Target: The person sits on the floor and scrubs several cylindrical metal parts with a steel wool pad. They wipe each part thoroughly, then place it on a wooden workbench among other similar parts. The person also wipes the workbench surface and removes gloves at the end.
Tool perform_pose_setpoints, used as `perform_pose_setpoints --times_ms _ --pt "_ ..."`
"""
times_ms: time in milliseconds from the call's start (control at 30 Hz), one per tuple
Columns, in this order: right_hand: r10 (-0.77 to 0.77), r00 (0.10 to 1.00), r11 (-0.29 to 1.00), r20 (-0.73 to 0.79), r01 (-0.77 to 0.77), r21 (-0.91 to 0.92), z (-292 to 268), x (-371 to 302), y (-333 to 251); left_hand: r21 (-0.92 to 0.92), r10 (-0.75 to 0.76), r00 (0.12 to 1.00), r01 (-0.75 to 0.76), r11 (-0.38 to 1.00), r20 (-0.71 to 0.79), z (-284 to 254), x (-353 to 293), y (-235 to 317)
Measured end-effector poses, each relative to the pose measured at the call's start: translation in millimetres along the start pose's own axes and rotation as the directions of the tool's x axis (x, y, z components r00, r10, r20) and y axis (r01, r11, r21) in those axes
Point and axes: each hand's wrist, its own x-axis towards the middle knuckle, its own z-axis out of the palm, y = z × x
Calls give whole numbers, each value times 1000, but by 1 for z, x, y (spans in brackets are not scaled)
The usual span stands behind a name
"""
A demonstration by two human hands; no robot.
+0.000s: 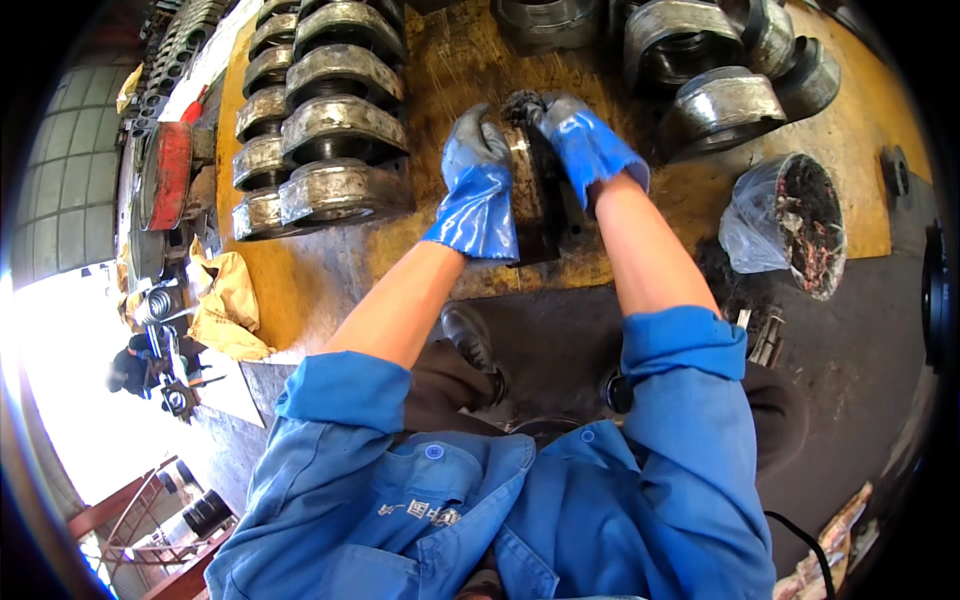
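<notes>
Blue rubber gloves cover both hands, which work on a dark, greasy metal block (545,200) lying on the yellow-painted bench (440,60). The left hand (478,170) lies flat and open against the block's left face, steadying it. The right hand (580,135) is closed at the block's far end, its fingers pinched on a dark clump (520,105) that looks like a grimy rag or brush, though I cannot tell which. Left of the block stands a double row of grey metal rings (335,130); beyond it to the right sit more rings (720,110), and nearer on that side a plastic-lined tub (800,225) of reddish-black waste. Judging by the grime on the block, the cleaning seems only partly done; much of its surface looks dark
</notes>
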Motion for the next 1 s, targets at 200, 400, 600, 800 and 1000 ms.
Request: perform_pose_setpoints --times_ms 200,400,600,800,1000 --pt "432 880 -200 197 -119 973 -22 -107 -45 31 -37 997 36 999 60 -20 -16 65" --pt "26 905 981 -426 59 187 18 -144 -34 -21 185 980 -187 982 -67 -13 -5 18" --pt "125 991 534 38 -99 840 9 -9 -6 99 128 991 -130 987 30 -34 -13 46" --pt "37 945 999 324 -24 -41 12 73 27 52 147 987 -150 987 64 -21 -11 35" --pt "100 968 985 228 -128 112 12 45 24 320 435 897 -392 863 -75 -28 -5 42"
